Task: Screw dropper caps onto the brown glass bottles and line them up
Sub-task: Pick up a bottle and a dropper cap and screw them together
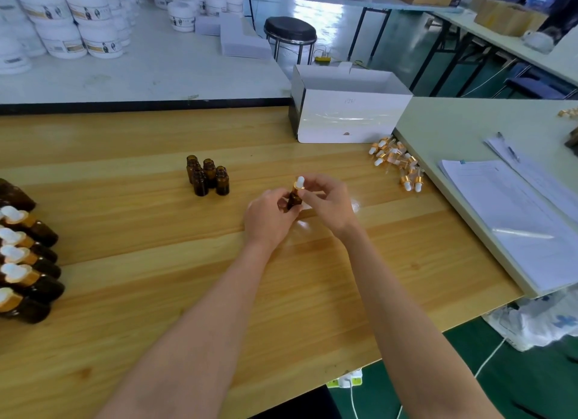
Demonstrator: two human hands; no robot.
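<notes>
The bottle [294,201] sits mid-table, just in front of the person, gripped low by the left hand [269,218], whose fingers curl round its body. The cap [299,184] is on its neck, white bulb up, and the right hand [328,202] pinches the gold collar between thumb and fingertips. I cannot tell whether the bottle's base touches the table [156,246].

From the bottle, four open bottles [208,176] stand bunched at ten o'clock. Loose caps [398,165] lie heaped at two o'clock near the table's edge. A white box [347,115] stands at one o'clock. Capped bottles [22,262] lie in a row at eight o'clock, by the left edge.

The bottle looks slightly tilted, so the likeliest fault is a cross-thread: a cap started askew would bind early and feel tight while seated crooked. How far it is screwed on cannot be seen. Too hard a twist against a light grip could spin the bottle or slip it onto the table. A wide sweep towards the row could topple the open bottles.
</notes>
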